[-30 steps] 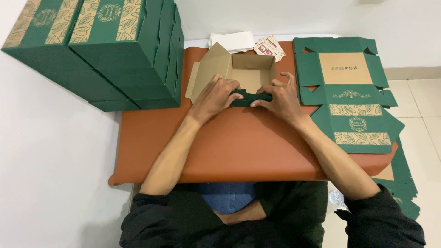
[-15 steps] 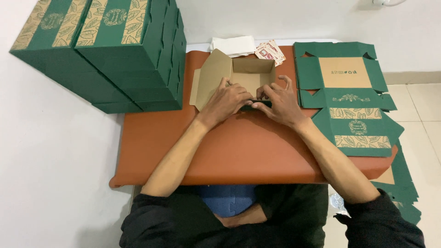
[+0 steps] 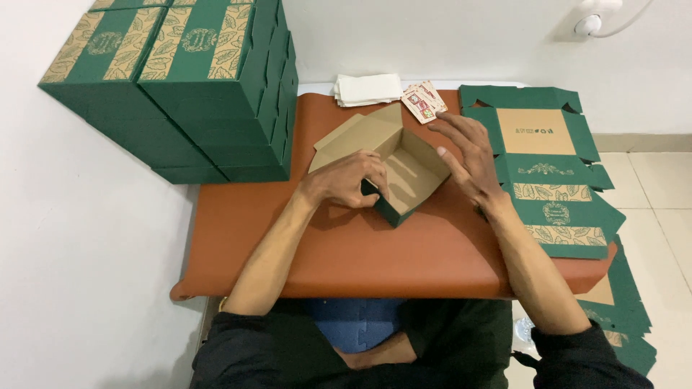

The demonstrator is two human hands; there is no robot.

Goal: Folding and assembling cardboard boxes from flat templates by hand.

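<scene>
While the left hand [image 3: 346,180] is gripping the near wall of the half-folded green cardboard box [image 3: 393,169] mid-table, the right hand [image 3: 468,155] is hovering open; its far flap is not yet closed.

Your open box [image 3: 393,169] sits mid-surface [image 3: 375,252]; stacked boxes [image 3: 194,86] fill the far left corner, flat blanks [image 3: 548,166] the right edge.

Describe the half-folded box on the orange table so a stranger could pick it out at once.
On the orange table, between the stacked green boxes on the left and the flat box blanks on the right, sits the half-folded box. The left hand grips its near corner. Alone here, it stands open, showing its plain brown inside.
</scene>
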